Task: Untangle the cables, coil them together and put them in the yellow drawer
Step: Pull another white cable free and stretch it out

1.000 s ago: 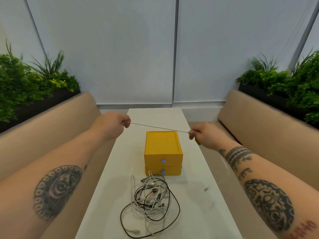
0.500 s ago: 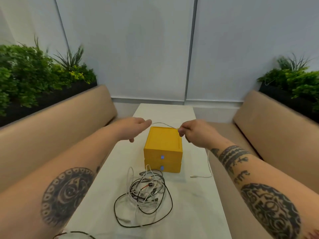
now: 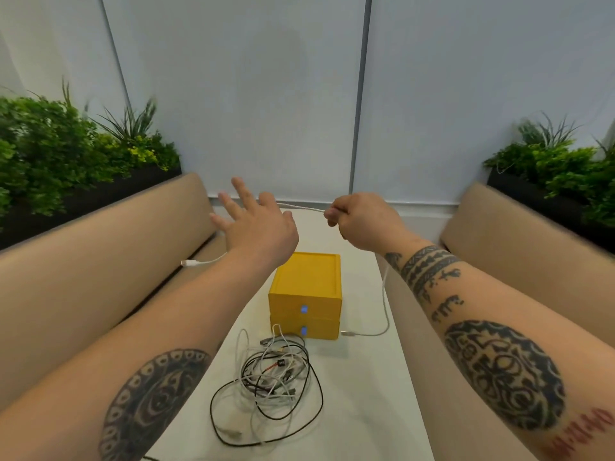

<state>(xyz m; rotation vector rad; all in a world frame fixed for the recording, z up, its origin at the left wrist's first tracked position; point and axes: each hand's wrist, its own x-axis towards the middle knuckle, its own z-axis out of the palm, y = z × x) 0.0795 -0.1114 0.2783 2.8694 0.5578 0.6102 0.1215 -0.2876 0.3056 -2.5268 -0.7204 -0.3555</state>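
A single white cable (image 3: pixel 301 207) spans between my hands above the table. My right hand (image 3: pixel 357 221) pinches it, and its long tail drops past my right wrist to a plug (image 3: pixel 349 333) lying beside the yellow drawer unit (image 3: pixel 306 281). My left hand (image 3: pixel 256 221) has its fingers spread straight; the cable meets it at the thumb side, and a short plug end (image 3: pixel 189 263) hangs out left of the wrist. Both drawers of the unit are closed, each with a blue knob. A tangle of black and white cables (image 3: pixel 269 377) lies on the table in front of the unit.
The narrow white table (image 3: pixel 359 394) runs between two tan bench seats (image 3: pixel 83 277) (image 3: pixel 519 247). Planters with green plants (image 3: pixel 66 154) stand behind the bench backs on both sides. A pale wall closes off the far end.
Both hands have risen and come closer together over the drawer unit. My left hand went from pinching the taut cable to spread fingers, and the cable has gone slack with an end hanging at the left.
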